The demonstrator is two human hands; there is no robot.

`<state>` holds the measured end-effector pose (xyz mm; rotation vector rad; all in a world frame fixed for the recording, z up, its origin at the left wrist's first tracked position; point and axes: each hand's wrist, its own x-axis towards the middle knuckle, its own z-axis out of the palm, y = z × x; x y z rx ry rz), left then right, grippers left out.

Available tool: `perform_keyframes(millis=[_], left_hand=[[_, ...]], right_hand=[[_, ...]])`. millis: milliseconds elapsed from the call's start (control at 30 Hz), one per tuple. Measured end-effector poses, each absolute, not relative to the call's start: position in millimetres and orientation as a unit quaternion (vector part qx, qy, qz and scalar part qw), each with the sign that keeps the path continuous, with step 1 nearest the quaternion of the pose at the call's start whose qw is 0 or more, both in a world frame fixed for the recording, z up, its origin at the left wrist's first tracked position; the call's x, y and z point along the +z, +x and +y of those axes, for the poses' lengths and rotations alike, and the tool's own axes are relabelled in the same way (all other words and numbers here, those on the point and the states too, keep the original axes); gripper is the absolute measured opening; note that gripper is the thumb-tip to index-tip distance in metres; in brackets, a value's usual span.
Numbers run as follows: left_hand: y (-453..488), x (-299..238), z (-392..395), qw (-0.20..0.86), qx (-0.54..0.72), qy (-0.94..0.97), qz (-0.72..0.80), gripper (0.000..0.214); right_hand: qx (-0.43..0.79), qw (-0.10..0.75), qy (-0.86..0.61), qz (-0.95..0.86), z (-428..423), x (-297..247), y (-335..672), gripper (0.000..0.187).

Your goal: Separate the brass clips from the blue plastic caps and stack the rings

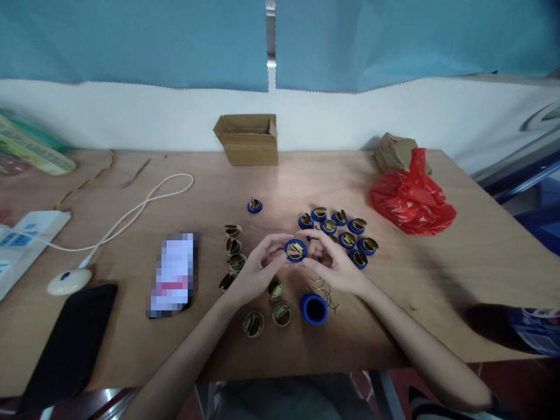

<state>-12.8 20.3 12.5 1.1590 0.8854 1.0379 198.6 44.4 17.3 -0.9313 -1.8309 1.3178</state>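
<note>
Between the fingertips of my left hand (258, 262) and my right hand (335, 262) is a blue-rimmed brass disc (296, 251), its face with a raised bar turned up. Both hands are closed on its edges from either side. Similar blue-rimmed discs (359, 258) lie in a group beyond my right hand, some partly hidden by it. A single one (254, 205) sits farther back. Several brass discs without blue rims (282, 314) lie beside and below my left hand. A blue cup-like cylinder (314, 309) stands near my right wrist, with thin wire coils (327, 291) behind it.
At the left lie a lit phone (172, 274), a black phone-like slab (70, 341), a power strip (30, 245) and a white cable (126, 219). An open cardboard box (251, 149) stands at the back. A red plastic bag (413, 201) and a dark bottle (503, 326) are on the right.
</note>
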Motion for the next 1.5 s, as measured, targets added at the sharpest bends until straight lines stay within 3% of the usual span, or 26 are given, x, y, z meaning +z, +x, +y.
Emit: perform_keyframes(millis=[233, 467, 700, 1033, 1333, 1500], left_hand=[[-13, 14, 19, 0.592, 0.421, 0.547, 0.417, 0.031], [-12, 13, 22, 0.531, 0.400, 0.594, 0.453, 0.030], [-10, 10, 21, 0.627, 0.369, 0.530, 0.436, 0.032], [-7, 5, 21, 0.651, 0.395, 0.478, 0.438, 0.030], [-5, 9, 24, 0.665, 0.427, 0.452, 0.413, 0.038], [-7, 9, 24, 0.663, 0.427, 0.468, 0.398, 0.039]], right_hand=[[0.552, 0.345, -0.354, -0.671, 45, 16, 199, 0.020], [0.462, 0.336, -0.366, -0.735, 42, 17, 198, 0.022], [0.455, 0.327, -0.376, -0.738, 44, 16, 200, 0.017], [0.477, 0.347, -0.360, -0.723, 41, 13, 197, 0.008], [0.579, 0.315, -0.360, -0.660, 47, 8, 200, 0.028], [0.596, 0.353, -0.339, -0.637, 45, 8, 197, 0.029]])
